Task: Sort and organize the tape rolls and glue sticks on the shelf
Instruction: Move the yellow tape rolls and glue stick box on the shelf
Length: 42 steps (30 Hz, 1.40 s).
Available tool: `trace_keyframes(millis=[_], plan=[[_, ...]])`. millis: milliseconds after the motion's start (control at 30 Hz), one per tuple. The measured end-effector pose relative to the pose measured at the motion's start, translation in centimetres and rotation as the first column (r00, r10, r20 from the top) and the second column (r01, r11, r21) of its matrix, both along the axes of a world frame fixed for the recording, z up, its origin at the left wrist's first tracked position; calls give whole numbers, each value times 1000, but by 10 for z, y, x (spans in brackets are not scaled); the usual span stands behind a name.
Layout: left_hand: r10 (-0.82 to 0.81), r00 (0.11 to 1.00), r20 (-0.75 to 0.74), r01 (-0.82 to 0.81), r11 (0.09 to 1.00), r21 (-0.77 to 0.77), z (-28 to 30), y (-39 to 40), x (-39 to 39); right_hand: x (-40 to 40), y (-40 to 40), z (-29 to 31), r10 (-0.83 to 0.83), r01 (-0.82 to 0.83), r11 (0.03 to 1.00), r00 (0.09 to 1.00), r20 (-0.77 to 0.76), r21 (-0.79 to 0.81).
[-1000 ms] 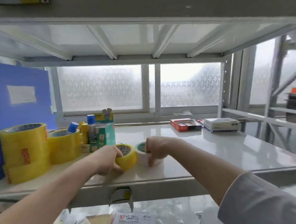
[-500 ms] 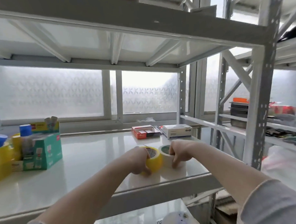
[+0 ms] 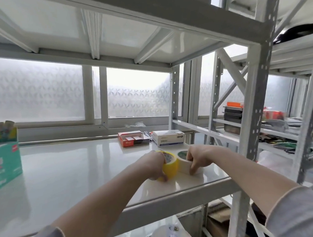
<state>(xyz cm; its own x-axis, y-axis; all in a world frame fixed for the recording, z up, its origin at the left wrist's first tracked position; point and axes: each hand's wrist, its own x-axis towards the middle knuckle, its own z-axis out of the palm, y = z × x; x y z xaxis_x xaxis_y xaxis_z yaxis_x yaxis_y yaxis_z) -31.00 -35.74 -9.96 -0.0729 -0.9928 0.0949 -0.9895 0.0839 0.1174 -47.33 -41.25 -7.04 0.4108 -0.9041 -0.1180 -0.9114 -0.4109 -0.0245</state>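
A small yellow tape roll (image 3: pixel 170 166) lies flat on the white shelf board (image 3: pixel 79 170) near its right front corner, and my left hand (image 3: pixel 153 164) grips it from the left. Touching it on the right is a white tape roll (image 3: pixel 183 161), held by my right hand (image 3: pixel 199 156) with fingers over its rim. At the far left edge stands a teal box (image 3: pixel 6 159) with glue stick tops showing above it. The large yellow tape rolls are out of view.
A red open box (image 3: pixel 133 140) and a white carton (image 3: pixel 169 140) sit at the back right of the shelf. A grey upright post (image 3: pixel 250 132) stands right of my hands. A neighbouring rack on the right holds trays and clutter.
Both hands have slid the two small tape rolls rightward along the shelf, from beside the teal box to the right front corner. My view followed, so the big yellow rolls left the frame.
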Motion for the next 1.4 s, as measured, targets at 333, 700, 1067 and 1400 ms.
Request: trace_keyframes(millis=[333,700,1067,1400], plan=[[-72,997,6,72,996,-52,11,2,-2,0,1,10,-5,4,1000,999,-32,-24],[191,978,80,-186,980,-70,66,126,157,169,82,59,339,-324,932,937,79,-160],[613,783,104,-606,790,-95,57,281,329,362,159,35,525,-510,851,812,255,-125],[651,649,395,-682,727,-78,47,234,364,432,121,-12,405,-516,855,726,556,52]])
